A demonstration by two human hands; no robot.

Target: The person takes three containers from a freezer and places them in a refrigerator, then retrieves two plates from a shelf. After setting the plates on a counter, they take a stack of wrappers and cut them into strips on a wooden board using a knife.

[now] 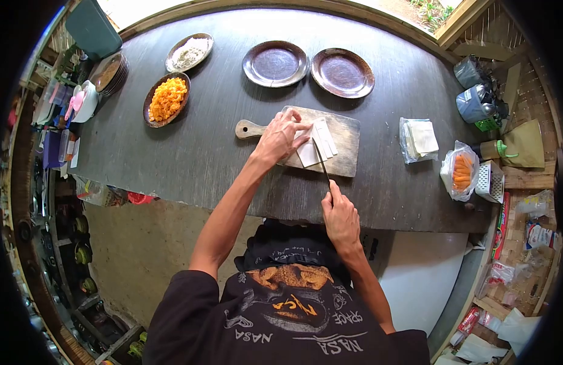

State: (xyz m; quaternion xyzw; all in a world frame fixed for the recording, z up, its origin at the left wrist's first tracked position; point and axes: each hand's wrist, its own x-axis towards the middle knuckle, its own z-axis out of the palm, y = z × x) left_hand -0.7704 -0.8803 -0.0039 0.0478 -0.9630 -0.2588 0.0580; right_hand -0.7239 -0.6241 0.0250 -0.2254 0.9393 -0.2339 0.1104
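On a wooden cutting board with a round-holed handle lies a small stack of thin white wrapper sheets, part of it cut into strips. My left hand holds the sheets down with bent fingertips, just left of the blade. Closed round the handle of a knife, my right hand is at the board's near edge. The blade points away from me and rests along the sheets beside the strips. My right fist hides most of the handle.
Two brown plates stand beyond the board. At left are a bowl of shredded orange food, a dish of pale crumbs and stacked plates. Packed white sheets and bagged carrots lie at right.
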